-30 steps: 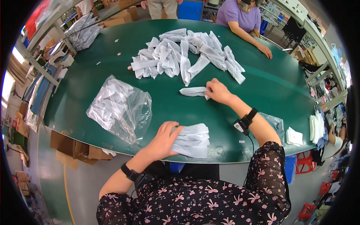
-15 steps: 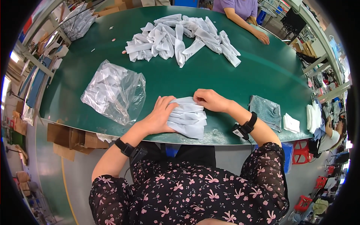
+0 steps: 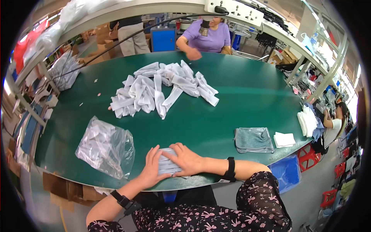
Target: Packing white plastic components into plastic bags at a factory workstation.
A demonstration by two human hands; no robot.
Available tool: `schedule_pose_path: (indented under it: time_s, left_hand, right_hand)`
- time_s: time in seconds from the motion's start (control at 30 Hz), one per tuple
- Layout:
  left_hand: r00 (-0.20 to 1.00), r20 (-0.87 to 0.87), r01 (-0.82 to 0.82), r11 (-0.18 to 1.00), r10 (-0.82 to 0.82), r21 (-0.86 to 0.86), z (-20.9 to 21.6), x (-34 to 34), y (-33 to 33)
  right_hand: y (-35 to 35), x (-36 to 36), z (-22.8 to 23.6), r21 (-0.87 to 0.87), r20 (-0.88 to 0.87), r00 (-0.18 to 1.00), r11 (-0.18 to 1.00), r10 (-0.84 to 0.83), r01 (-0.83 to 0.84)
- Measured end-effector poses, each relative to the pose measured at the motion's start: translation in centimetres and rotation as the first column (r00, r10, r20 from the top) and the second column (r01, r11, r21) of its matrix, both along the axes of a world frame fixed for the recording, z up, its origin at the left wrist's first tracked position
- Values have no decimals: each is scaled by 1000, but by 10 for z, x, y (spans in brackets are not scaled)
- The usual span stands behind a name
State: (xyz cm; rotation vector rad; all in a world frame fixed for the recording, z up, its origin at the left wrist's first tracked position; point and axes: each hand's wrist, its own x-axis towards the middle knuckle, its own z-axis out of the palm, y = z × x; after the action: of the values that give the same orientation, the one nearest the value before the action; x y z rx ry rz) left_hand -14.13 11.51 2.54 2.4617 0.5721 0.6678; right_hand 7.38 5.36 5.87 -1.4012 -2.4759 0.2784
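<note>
A small stack of folded light-grey cloth pieces (image 3: 167, 166) lies at the near edge of the green table (image 3: 208, 123). My left hand (image 3: 151, 169) is along its left side, fingers together and pointing away from me. My right hand (image 3: 188, 160) wraps its right side and upper corner, fingers bent over the top. The two hands hold the stack between them and cover part of it. Left of my hands rests a clear plastic bag (image 3: 104, 147) with similar grey pieces inside. Farther back, a loose heap of grey cloth pieces (image 3: 143, 94) spreads over the table.
On the right are a bagged teal striped cloth (image 3: 254, 140) and a folded white cloth (image 3: 285, 140). A blue bin (image 3: 286, 174) stands below the table edge. A shelf rail with a power strip (image 3: 235, 13) crosses overhead. A person in purple (image 3: 206, 36) sits opposite.
The view has tilted up, showing the overhead rail. My right hand has moved from the stack's far edge onto its right side, and the spread pieces now look more compact.
</note>
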Motion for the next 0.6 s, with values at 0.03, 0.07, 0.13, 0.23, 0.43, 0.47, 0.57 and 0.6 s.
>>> schedule_pose_path:
  time_s: [0.03, 0.07, 0.13, 0.23, 0.43, 0.47, 0.57, 0.6]
  left_hand:
    - [995, 55, -74, 995, 78, -74, -3, 2, -1]
    - [996, 60, -65, 995, 69, -69, -5, 6, -2]
    - [959, 137, -220, 957, 248, -187, -11, 18, -3]
    - [922, 187, -282, 920, 338, -272, -10, 25, 2]
    - [879, 253, -293, 878, 403, -379, -18, 19, 1]
    - [877, 267, -278, 876, 399, -395, -21, 17, 1]
    - [867, 297, -256, 869, 400, -424, -17, 30, 5]
    - [878, 287, -241, 872, 383, -426, -17, 31, 6]
  right_hand:
    - [1, -1, 0, -20, -28, 1000, 1000, 11, -12]
    - [1, -2, 0, -15, -23, 1000, 1000, 3, -3]
    - [1, -2, -1, 34, -47, 999, 999, 17, -15]
    - [3, 0, -2, 62, -65, 998, 998, 20, -16]
    - [2, -7, -15, 56, -95, 993, 997, 64, -59]
    - [3, -9, -17, 47, -111, 989, 995, 93, -88]
    - [3, -4, -19, 102, -95, 994, 994, 48, -38]
    - [3, -1, -14, 124, -99, 994, 992, 47, -35]
